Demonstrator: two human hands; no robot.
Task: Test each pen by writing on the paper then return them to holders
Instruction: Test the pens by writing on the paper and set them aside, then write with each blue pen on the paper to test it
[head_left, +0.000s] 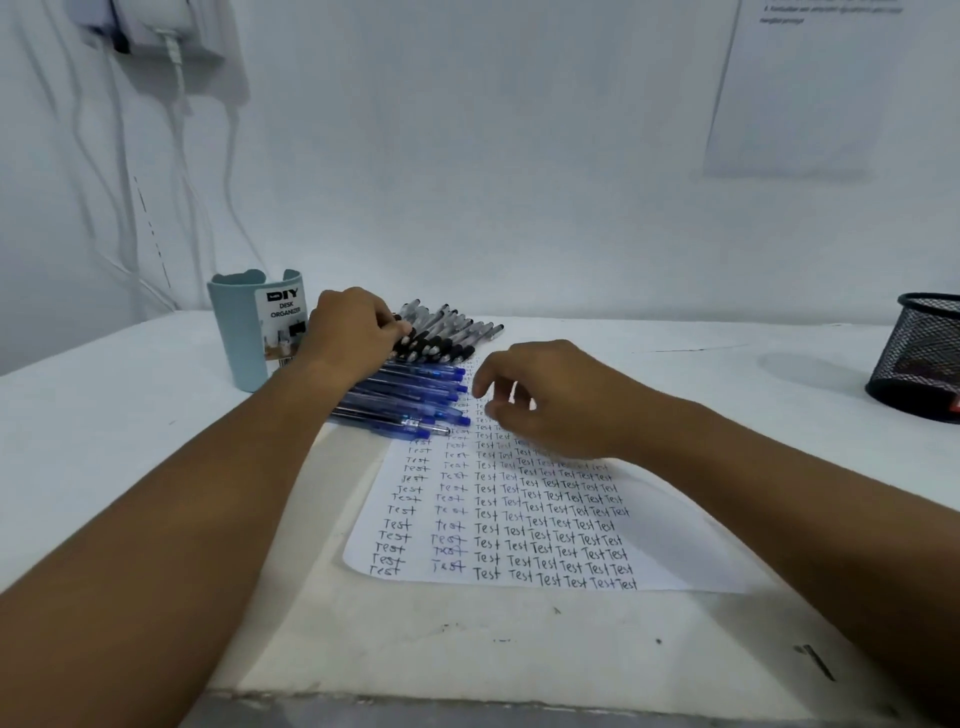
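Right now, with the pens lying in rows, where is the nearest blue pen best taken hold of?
Probably at mid-barrel, pinched from above. The nearest blue pen lies flat at the near edge of the blue row, tip pointing right onto the paper, so its near side is free while other pens press against its far side. The right hand hovers close by.

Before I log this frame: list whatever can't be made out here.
Head view, the only one:
- Mesh holder: cut off by the right edge; contents unclear.
- Blue holder: inside hidden by its wall.
- Black pens: left ends covered by the left hand, grip unclear.
- Paper: top rows hidden under the right hand.
- Wall notice: text blurred.
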